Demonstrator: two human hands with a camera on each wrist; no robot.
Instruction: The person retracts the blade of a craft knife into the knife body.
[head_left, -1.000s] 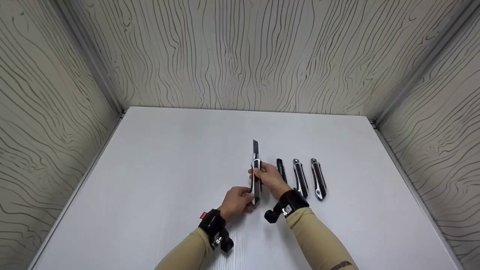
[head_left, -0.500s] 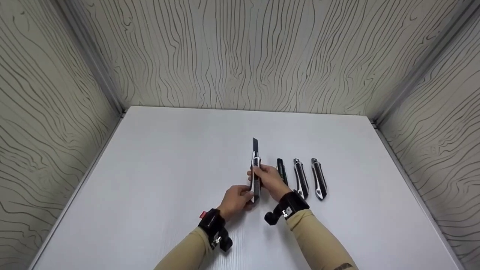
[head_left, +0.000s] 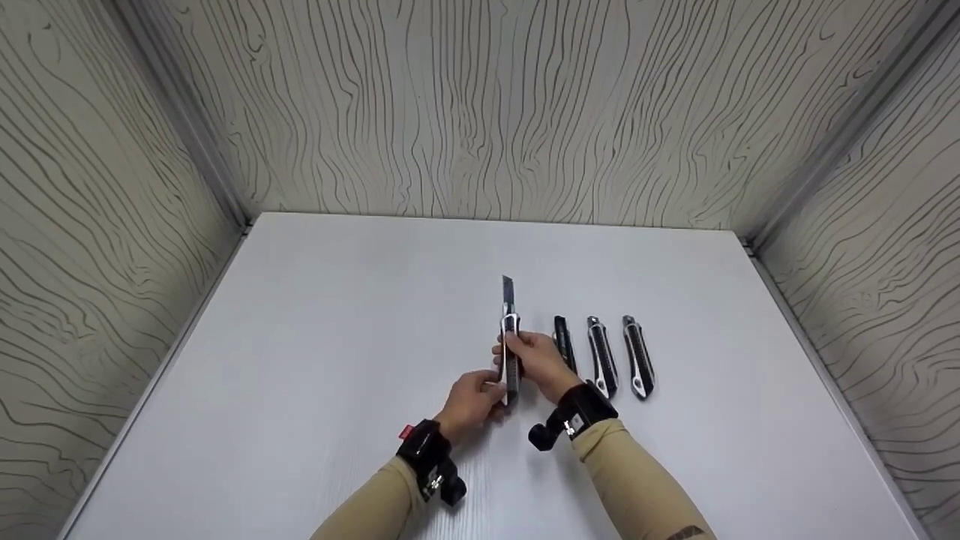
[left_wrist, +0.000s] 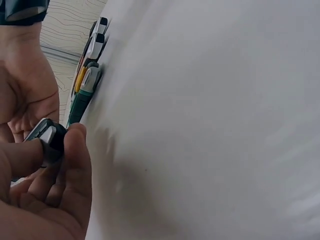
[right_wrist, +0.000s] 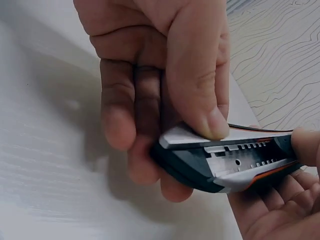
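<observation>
A black and silver utility knife (head_left: 509,324) stands out in front of me in the head view, its blade (head_left: 508,291) extended away from me. My right hand (head_left: 544,361) holds the middle of the handle, thumb on its upper face. The rear end of the handle is pinched by my left hand (head_left: 470,401). Up close in the right wrist view, the left thumb (right_wrist: 216,122) presses the silver edge of the knife (right_wrist: 235,160), and the right thumb (right_wrist: 306,145) lies further along the slotted handle. The blade is out of sight there.
Right of the hands, a dark utility knife (head_left: 564,341), partly behind the right hand, and two black and silver utility knives (head_left: 602,356) lie side by side on the white table (head_left: 360,300). Wood-patterned panels (head_left: 480,112) enclose the table at the back and sides.
The utility knife has shifted slightly away from me and to the left, with both hands keeping their hold. The knives on the table have stayed put.
</observation>
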